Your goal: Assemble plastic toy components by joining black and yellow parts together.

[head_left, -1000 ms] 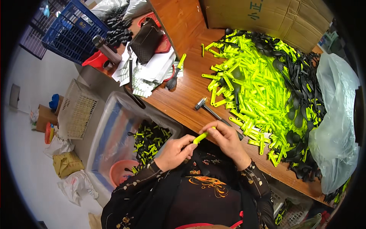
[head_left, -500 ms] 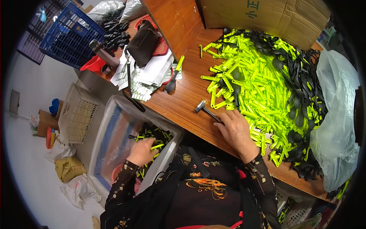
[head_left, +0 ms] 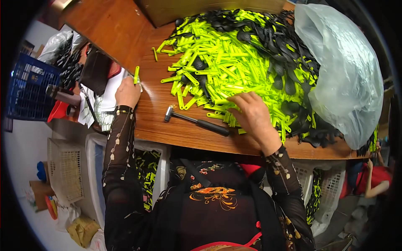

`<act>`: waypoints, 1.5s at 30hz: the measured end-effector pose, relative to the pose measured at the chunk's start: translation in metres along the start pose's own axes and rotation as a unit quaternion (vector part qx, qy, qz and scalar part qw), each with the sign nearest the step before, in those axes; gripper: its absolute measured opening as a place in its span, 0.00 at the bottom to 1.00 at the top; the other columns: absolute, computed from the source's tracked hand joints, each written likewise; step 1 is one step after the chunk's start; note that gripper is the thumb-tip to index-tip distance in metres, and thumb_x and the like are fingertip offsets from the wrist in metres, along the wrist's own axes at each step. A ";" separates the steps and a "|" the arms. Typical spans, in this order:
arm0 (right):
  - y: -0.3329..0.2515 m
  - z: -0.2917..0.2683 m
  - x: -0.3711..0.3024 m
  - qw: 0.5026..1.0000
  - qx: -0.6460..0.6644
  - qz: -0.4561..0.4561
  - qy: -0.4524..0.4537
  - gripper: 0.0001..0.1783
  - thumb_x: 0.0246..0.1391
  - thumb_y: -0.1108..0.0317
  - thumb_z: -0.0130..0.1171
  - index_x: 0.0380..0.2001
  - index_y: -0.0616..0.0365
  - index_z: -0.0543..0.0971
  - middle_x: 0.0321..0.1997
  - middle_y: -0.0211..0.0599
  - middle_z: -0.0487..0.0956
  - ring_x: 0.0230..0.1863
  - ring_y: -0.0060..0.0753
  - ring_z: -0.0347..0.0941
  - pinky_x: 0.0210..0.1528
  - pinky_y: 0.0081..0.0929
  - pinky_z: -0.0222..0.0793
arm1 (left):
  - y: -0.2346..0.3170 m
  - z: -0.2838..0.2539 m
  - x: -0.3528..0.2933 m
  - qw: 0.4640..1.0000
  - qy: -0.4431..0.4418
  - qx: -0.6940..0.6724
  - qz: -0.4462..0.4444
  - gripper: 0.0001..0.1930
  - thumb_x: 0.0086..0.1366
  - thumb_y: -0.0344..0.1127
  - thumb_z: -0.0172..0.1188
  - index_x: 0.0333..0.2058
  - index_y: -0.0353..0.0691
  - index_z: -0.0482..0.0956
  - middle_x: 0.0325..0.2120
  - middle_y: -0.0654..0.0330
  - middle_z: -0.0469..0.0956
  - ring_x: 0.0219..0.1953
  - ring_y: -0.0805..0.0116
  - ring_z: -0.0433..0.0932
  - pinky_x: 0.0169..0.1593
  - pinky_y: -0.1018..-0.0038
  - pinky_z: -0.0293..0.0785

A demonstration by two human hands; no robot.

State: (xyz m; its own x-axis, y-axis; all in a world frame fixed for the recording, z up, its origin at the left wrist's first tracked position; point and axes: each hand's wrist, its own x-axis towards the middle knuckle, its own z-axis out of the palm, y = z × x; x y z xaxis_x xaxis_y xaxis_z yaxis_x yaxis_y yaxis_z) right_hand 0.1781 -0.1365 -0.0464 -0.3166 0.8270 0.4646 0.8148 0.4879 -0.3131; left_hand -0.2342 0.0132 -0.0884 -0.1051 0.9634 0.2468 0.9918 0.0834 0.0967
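My left hand [head_left: 127, 93] is closed round a spoon-like utensil at the left of the table. Its bright green handle [head_left: 137, 74] sticks up past my fingers; its black head is hidden by my hand. My right hand [head_left: 254, 115] hovers over the near side of a pile of bright green handles [head_left: 234, 71], thumb and fingers apart, fingertips close to one handle. Black perforated spoon heads [head_left: 278, 75] lie mixed in along the pile's far and right sides. Below my right hand, a small hammer [head_left: 197, 120] with a metal head and black grip rests on the wood.
A clear plastic bag [head_left: 343, 75] bulges over the table's right end. A cardboard box [head_left: 201, 7] stands behind the pile. Papers, a dark pouch [head_left: 94, 73] and a flask [head_left: 63, 95] are at left. Below the table edge, a lined bin [head_left: 165, 167] holds green and black pieces.
My left hand has risen from the bin to the utensil on the table and gripped it. My right hand has let go of the hammer and moved over the green handles. The view has shifted.
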 end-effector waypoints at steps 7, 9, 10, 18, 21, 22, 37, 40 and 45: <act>0.044 0.011 0.000 0.999 -0.047 -0.008 0.010 0.05 0.52 0.69 0.66 0.33 0.47 0.82 0.34 0.28 0.80 0.39 0.37 0.75 0.42 0.36 0.68 | -0.011 -0.032 -0.065 0.974 0.100 -0.180 0.090 0.10 0.67 0.34 0.65 0.42 0.35 0.79 0.33 0.50 0.80 0.34 0.50 0.79 0.40 0.60 0.75; 0.048 0.010 -0.001 0.999 -0.040 0.013 0.025 0.04 0.53 0.70 0.65 0.33 0.48 0.82 0.33 0.29 0.80 0.39 0.38 0.75 0.42 0.36 0.68 | -0.018 -0.058 -0.124 0.973 0.083 -0.217 0.003 0.10 0.67 0.34 0.67 0.41 0.35 0.79 0.28 0.54 0.76 0.28 0.62 0.75 0.35 0.68 0.72; 0.049 0.011 0.001 0.999 -0.037 0.008 0.022 0.05 0.52 0.69 0.67 0.33 0.50 0.82 0.34 0.30 0.80 0.39 0.40 0.75 0.42 0.37 0.68 | -0.045 -0.054 -0.159 0.981 0.106 -0.163 0.010 0.10 0.67 0.33 0.67 0.42 0.36 0.79 0.25 0.60 0.73 0.25 0.71 0.69 0.32 0.73 0.69; 0.037 0.011 0.012 0.999 -0.018 -0.037 -0.010 0.10 0.51 0.64 0.71 0.33 0.52 0.81 0.38 0.31 0.81 0.41 0.41 0.75 0.46 0.37 0.68 | -0.163 0.035 -0.372 0.953 -0.203 -0.067 -0.216 0.15 0.59 0.41 0.69 0.42 0.42 0.81 0.31 0.54 0.83 0.37 0.48 0.83 0.44 0.57 0.78; 0.039 0.012 0.010 0.999 -0.029 -0.042 -0.014 0.09 0.51 0.66 0.71 0.34 0.52 0.80 0.37 0.32 0.81 0.41 0.42 0.75 0.47 0.37 0.67 | -0.112 0.014 -0.312 0.963 -0.068 -0.187 -0.183 0.11 0.66 0.35 0.66 0.43 0.35 0.81 0.33 0.56 0.84 0.35 0.61 0.84 0.40 0.66 0.78; 0.038 0.011 0.009 0.999 -0.031 -0.042 -0.013 0.09 0.51 0.66 0.71 0.34 0.52 0.80 0.37 0.32 0.81 0.41 0.42 0.75 0.47 0.37 0.67 | -0.086 -0.009 -0.281 0.942 -0.059 -0.267 -0.195 0.09 0.69 0.33 0.64 0.43 0.34 0.81 0.33 0.59 0.84 0.34 0.68 0.83 0.39 0.71 0.77; 0.011 -0.007 -0.033 0.995 0.094 0.011 0.026 0.17 0.56 0.76 0.64 0.49 0.51 0.83 0.36 0.39 0.85 0.38 0.44 0.81 0.40 0.39 0.74 | 0.179 -0.023 -0.043 0.867 0.034 -0.173 0.465 0.10 0.57 0.28 0.65 0.39 0.48 0.83 0.34 0.63 0.75 0.42 0.60 0.76 0.45 0.61 0.69; 0.014 -0.009 -0.037 0.982 0.176 0.055 0.043 0.14 0.61 0.76 0.62 0.50 0.56 0.82 0.40 0.42 0.86 0.42 0.42 0.83 0.44 0.35 0.76 | 0.175 -0.027 -0.036 0.850 0.055 -0.179 0.492 0.11 0.54 0.32 0.71 0.37 0.47 0.82 0.38 0.64 0.76 0.46 0.61 0.75 0.48 0.62 0.68; 0.014 0.007 -0.039 0.879 0.412 0.222 0.088 0.11 0.68 0.73 0.57 0.51 0.63 0.78 0.41 0.38 0.85 0.44 0.26 0.82 0.47 0.24 0.75 | 0.184 -0.017 -0.048 0.843 0.036 -0.196 0.499 0.12 0.56 0.32 0.68 0.39 0.44 0.79 0.45 0.61 0.77 0.54 0.58 0.74 0.58 0.59 0.66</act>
State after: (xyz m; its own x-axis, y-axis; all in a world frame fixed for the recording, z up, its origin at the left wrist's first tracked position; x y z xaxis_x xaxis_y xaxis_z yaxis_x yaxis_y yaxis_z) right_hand 0.1984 -0.1597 -0.0748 0.0835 0.9664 0.2432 0.1879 0.2244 -0.9562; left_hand -0.0477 -0.0219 -0.0662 0.7491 0.4849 0.4513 0.4906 -0.8639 0.1140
